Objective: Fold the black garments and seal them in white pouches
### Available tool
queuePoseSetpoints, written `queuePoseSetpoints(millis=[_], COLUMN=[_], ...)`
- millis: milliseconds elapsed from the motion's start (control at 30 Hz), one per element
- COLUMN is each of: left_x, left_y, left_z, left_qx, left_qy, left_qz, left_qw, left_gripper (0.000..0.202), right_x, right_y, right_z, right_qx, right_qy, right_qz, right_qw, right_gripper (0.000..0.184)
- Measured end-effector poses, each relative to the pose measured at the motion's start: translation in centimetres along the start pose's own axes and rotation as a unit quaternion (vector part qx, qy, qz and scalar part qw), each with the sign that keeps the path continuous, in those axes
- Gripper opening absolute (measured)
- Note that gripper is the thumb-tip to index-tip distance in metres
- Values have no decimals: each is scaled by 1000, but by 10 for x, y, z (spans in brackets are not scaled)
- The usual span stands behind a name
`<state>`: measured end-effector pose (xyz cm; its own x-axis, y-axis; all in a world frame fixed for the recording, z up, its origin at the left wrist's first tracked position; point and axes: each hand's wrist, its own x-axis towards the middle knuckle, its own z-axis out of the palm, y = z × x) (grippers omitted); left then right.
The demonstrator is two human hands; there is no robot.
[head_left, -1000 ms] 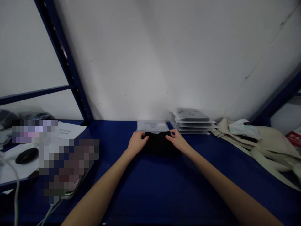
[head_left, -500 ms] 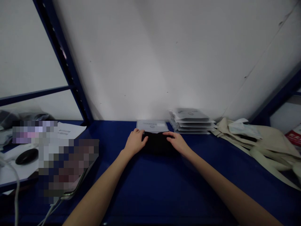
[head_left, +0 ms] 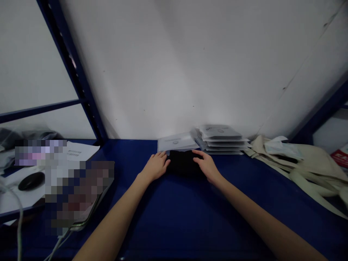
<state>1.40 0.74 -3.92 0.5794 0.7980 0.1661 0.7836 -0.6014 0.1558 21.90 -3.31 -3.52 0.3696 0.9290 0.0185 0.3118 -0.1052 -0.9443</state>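
A black folded cloth lies between my hands on the blue tabletop. My left hand is closed around its left end, thumb along the near side and fingers toward the far edge. At the right end, my right hand grips it with thumb and forefinger on top; its other fingers are partly hidden. Directly behind the cloth is a whitish, see-through plastic bag with faint printing. Its right part is raised, close to a stack of packed bags.
The stack of bags stands against the wall at the back right. Beige fabric with straps lies farther right. On the left are papers, a black mouse, a blurred-out device and a white cable. A blue metal post rises behind them.
The plastic bag behind the cloth has tilted, its right side up and toward the stack. The cloth and both hands have shifted slightly; the left fingers sit lower than before.
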Motion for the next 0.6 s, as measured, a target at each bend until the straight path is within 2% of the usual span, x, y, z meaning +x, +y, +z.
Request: queuePoseSetpoints(millis=[233, 467, 600], left_x=[-3, -5, -6], left_y=[2, 2, 0], left_z=[-2, -7, -5], left_qx=[12, -86, -92], left_qy=[-18, -15, -28], left_qz=[13, 10, 17], left_qw=[1000, 996, 995], left_gripper=[43, 66, 67], right_x=[-2, -2, -5], right_y=[-4, -3, -8], right_z=[-1, 0, 1], right_qx=[51, 125, 188], right_qy=[40, -49, -117], right_qz=[8, 57, 58], right_qw=[998, 989, 973], right_gripper=[55, 60, 58])
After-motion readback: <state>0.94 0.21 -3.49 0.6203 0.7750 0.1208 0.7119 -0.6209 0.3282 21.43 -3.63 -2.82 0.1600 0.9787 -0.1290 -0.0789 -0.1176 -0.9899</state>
